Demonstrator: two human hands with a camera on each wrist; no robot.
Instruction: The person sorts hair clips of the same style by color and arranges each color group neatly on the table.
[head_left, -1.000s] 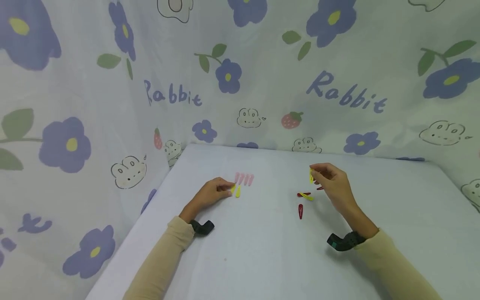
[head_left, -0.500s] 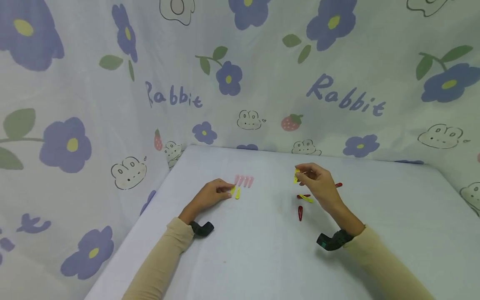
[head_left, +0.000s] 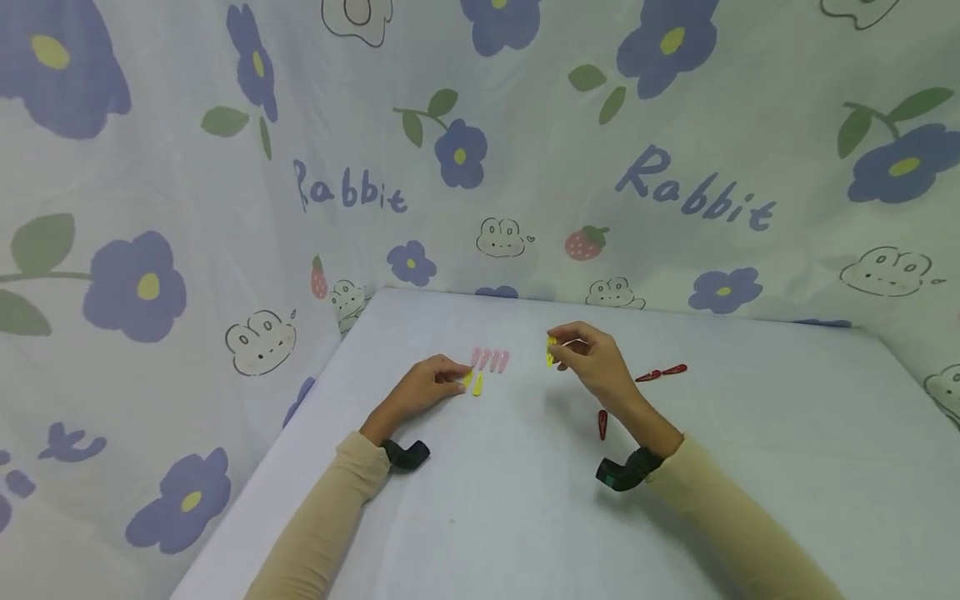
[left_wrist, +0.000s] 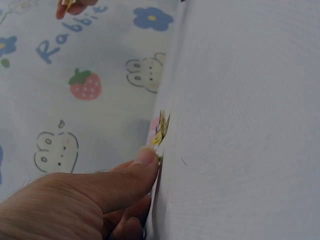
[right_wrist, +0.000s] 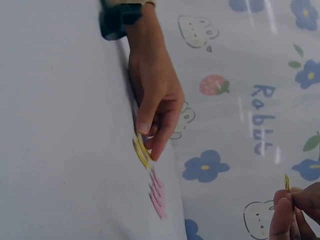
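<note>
In the head view my left hand [head_left: 427, 385] rests at the left of the table, thumb and finger pinching a yellow hair clip [head_left: 467, 378]. A second yellow hair clip [head_left: 477, 384] lies just right of its fingertips. Behind these is a slanted row of several pink hair clips [head_left: 491, 359]. To the right, my right hand [head_left: 588, 358] is raised over the table and pinches another yellow hair clip [head_left: 551, 352], held upright. The right wrist view also shows this clip [right_wrist: 287, 183] standing between thumb and finger.
Two red hair clips [head_left: 675, 368] lie end to end right of my right hand. Another red clip [head_left: 602, 424] lies nearer, beside the right wrist. A white cloth covers the table [head_left: 480, 500]. Printed curtains [head_left: 525, 167] hang behind and at the left.
My right hand has moved left with its yellow hair clip, towards the pink row. Its arm now hides the crossed yellow and red clips and uncovers two red ones. The left hand has stayed put.
</note>
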